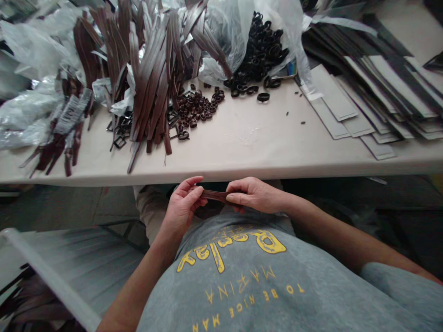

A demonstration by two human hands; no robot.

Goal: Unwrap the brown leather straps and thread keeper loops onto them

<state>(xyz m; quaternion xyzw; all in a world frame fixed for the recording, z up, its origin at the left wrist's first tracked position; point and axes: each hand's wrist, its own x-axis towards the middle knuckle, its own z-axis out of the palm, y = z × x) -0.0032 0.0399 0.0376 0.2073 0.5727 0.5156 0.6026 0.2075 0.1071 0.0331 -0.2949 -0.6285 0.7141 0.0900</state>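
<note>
Between my two hands, just below the table's front edge, stretches a brown leather strap [215,195]. My left hand [187,197] pinches one end of it between thumb and fingers. Closed around the other part is my right hand [247,194], its thumb on top; the strap's far end is hidden there. On the table ahead lies a large pile of similar brown straps [152,87]. Small brown loops [199,108] are heaped beside that pile, and dark metal buckles [120,142] show at its lower left.
Black loops [259,50] spill from a clear plastic bag [228,23] at the back. Black strips with pale ends [367,101] are stacked at right. Bundled straps [65,124] lie at left by plastic wrapping [24,115]. A white-railed bin [51,276] holding brown strips stands lower left.
</note>
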